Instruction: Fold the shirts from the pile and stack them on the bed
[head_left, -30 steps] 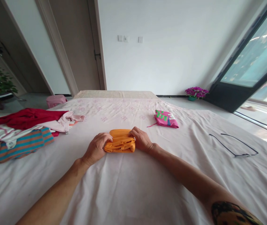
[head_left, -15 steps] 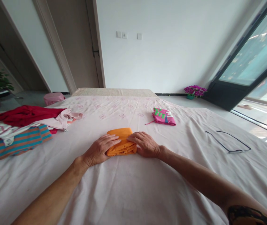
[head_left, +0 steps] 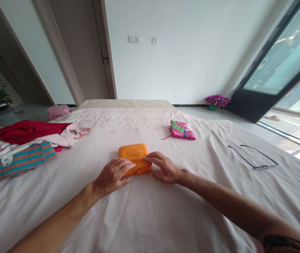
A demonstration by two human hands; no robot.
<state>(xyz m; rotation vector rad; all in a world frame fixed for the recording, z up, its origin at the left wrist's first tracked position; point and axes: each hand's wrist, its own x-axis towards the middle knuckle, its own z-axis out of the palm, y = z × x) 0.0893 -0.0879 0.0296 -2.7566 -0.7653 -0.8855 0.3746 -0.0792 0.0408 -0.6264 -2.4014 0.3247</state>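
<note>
A folded orange garment (head_left: 134,153) lies in a compact bundle on the bed's pale sheet, straight in front of me. My left hand (head_left: 114,175) pinches its near left corner, fingers on top and thumb low at the front edge. On the opposite side, my right hand (head_left: 166,169) grips the near right edge between fingers and thumb. Layered folds show along the front of the bundle. Farther back and to the right sits a folded pink garment (head_left: 182,130) with green and white print and a cord trailing from it.
At left lies a heap of clothes: a red garment (head_left: 25,130), a pale pink one (head_left: 66,137) and a striped blue-and-brown one (head_left: 23,161). Eyeglasses (head_left: 264,166) rest on the sheet (head_left: 160,218) at right. Beyond the bed are a pink stool (head_left: 58,111) and purple flowers (head_left: 217,101).
My left hand has slid from the garment's left side toward its near corner, baring more of the top. My right hand has shifted slightly outward and down. The front folds look tidier.
</note>
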